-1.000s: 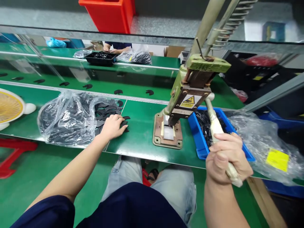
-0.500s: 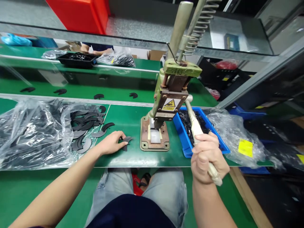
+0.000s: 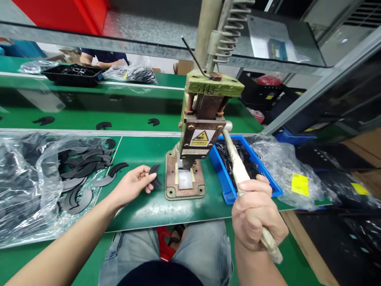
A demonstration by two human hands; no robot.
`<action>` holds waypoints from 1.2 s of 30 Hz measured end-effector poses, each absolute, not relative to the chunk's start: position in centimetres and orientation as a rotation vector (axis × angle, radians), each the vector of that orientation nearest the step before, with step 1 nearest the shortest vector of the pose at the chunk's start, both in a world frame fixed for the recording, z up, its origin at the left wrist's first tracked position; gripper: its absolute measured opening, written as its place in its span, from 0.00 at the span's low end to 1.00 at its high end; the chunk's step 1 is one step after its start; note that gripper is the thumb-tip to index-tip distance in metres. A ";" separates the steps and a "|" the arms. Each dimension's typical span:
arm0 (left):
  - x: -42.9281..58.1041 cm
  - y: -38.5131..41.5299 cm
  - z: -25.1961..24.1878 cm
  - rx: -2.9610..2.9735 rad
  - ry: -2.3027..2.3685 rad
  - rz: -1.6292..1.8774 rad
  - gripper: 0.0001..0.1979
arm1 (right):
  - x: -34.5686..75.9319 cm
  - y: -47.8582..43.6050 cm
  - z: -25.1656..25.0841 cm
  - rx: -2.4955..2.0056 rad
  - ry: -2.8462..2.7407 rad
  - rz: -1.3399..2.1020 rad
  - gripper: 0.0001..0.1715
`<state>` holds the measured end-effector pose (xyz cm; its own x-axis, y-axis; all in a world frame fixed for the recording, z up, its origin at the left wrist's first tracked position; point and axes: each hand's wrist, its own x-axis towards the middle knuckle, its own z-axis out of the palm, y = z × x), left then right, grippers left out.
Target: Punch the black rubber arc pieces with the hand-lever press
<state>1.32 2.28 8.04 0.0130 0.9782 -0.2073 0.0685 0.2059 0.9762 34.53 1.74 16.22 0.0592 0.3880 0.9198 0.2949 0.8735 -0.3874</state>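
Between the thumb and fingers of my left hand (image 3: 135,183) is a curved black plastic piece (image 3: 155,175), held just left of the press base. My right hand (image 3: 257,210) is wrapped round the tape-covered lever (image 3: 236,163) of a green hand press (image 3: 202,119). Under the press ram, a pale metal block (image 3: 185,179) sits on the rusty base plate (image 3: 171,184). To the left, more curved black pieces (image 3: 80,167) spill from a clear plastic bag (image 3: 32,190), and two of them lie near my left wrist.
A blue bin (image 3: 226,190) of small black parts stands right of the press, beside a clear bag with a yellow label (image 3: 300,184). Several black pieces lie along the green strip (image 3: 127,115) behind. Across the bench another person (image 3: 104,57) sits behind a black tray (image 3: 73,75).
My left hand has lifted the curved black piece off the bench and turned it more upright. My right hand stays on the lever. The view has shifted a little to the right.
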 end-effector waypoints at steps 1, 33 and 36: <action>1.8 2.7 8.3 1.117 1.327 1.003 0.25 | 34.4 1.8 16.2 -0.550 -1.524 0.069 0.22; 9.6 9.1 9.5 1.347 1.361 0.726 0.10 | 34.2 2.5 16.2 -0.507 -1.480 0.056 0.22; 6.9 7.2 9.4 1.621 1.245 0.785 0.10 | 34.1 2.8 16.2 -0.507 -1.468 0.059 0.22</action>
<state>6.88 7.16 9.37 0.2861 0.9572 -0.0439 0.3731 -0.0691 0.9252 34.06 2.76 16.22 0.1213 0.3409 0.9323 0.2650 0.8940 -0.3614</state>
